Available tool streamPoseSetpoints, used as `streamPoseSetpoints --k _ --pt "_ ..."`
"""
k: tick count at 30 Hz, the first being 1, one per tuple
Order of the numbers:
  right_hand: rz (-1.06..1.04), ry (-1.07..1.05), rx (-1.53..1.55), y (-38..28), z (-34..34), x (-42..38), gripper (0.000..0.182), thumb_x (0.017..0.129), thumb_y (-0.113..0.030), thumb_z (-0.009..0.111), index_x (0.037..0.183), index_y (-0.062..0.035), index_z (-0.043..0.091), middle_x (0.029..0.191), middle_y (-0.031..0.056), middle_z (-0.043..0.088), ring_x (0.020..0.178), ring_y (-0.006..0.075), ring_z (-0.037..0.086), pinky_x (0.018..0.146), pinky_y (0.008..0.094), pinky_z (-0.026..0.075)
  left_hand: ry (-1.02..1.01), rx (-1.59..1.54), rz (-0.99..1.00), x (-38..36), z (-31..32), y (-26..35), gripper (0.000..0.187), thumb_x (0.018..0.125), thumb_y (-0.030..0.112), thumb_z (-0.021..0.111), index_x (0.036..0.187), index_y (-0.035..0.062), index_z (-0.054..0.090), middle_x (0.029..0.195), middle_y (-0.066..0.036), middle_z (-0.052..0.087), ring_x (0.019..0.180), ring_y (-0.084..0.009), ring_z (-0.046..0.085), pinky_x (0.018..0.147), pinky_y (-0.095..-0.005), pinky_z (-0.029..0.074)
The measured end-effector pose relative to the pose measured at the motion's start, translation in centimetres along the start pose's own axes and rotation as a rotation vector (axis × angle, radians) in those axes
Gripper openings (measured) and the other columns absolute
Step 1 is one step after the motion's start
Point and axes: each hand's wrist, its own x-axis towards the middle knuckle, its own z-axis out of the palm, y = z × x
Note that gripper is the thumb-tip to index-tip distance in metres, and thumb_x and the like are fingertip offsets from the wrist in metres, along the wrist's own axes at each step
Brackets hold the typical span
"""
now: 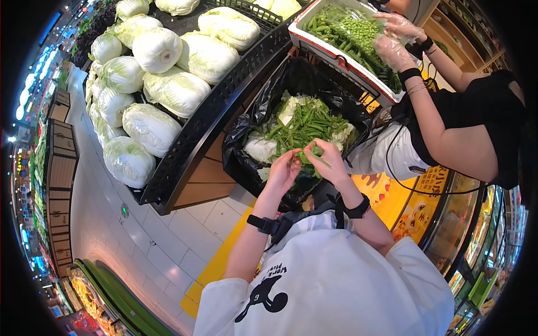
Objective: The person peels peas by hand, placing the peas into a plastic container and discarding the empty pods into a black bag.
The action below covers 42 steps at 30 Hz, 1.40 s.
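Both my hands are over a bin lined with a black bag [238,140]. A green pea pod [306,158] is between them, partly covered by fingers. My left hand [284,170] pinches it from the left. From the other side, my right hand [329,161] has thumb and fingers closed on it. Beneath them lies a heap of green pods [305,120] mixed with pale cabbage leaves [261,149]. Whether the pod in my fingers is split cannot be made out.
A black rack of napa cabbages [157,50] stands at the upper left. To the upper right, a co-worker's gloved hands [395,50] are over a white box [344,59] with pods and shelled peas [358,31]. The co-worker stands close on my right.
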Motion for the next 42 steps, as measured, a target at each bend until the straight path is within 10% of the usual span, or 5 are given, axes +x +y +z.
streamPoseSetpoints --k 10,13,22,31,42 --pt "-0.002 -0.158 -0.008 0.0 -0.6 0.8 0.019 0.072 -0.017 0.061 0.074 0.0005 0.054 0.063 0.0135 0.056 0.058 0.0253 0.056 0.055 0.0329 0.041 -0.069 1.592 0.511 -3.5 3.6 3.0 0.026 0.092 0.019 0.038 0.09 -0.0011 0.054 0.063 -0.011 0.051 0.058 -0.0187 0.048 0.056 -0.0296 0.038" --pt "0.05 -0.289 0.081 -1.2 -1.4 1.4 0.015 0.076 -0.013 0.06 0.078 0.001 0.057 0.06 0.0049 0.053 0.059 0.0048 0.045 0.053 0.0239 0.038 -0.105 1.588 0.619 -3.1 3.6 3.3 0.022 0.09 0.016 0.041 0.082 -0.0023 0.05 0.065 -0.022 0.05 0.061 -0.0351 0.051 0.056 -0.0382 0.04" --pt "0.045 -0.335 0.072 0.2 -0.6 1.7 0.019 0.076 -0.017 0.058 0.072 0.0015 0.055 0.058 0.0087 0.055 0.054 0.0145 0.052 0.053 0.0297 0.041 -0.028 1.565 0.648 -3.2 5.3 4.3 0.023 0.087 0.019 0.052 0.077 -0.0013 0.045 0.056 -0.017 0.047 0.049 -0.03 0.044 0.05 -0.0348 0.037" --pt "0.542 -0.278 0.74 -0.8 -0.6 -0.2 0.011 0.079 -0.014 0.054 0.083 -0.0033 0.056 0.081 0.0 0.055 0.067 0.0093 0.052 0.055 0.0248 0.045 -0.131 1.445 0.597 -2.7 3.8 2.7 0.027 0.087 0.022 0.053 0.073 0.0004 0.045 0.051 -0.009 0.041 0.044 -0.0172 0.038 0.044 -0.0301 0.033" --pt "-0.014 -0.4 -0.047 1.5 -2.9 1.5 0.022 0.074 -0.016 0.061 0.066 0.0011 0.05 0.056 0.0078 0.052 0.053 0.0143 0.052 0.05 0.0298 0.039 -0.166 0.985 0.054 0.7 2.4 1.9 0.034 0.093 0.027 0.042 0.07 0.0026 0.048 0.057 0.002 0.043 0.053 -0.0069 0.04 0.048 -0.0229 0.034"
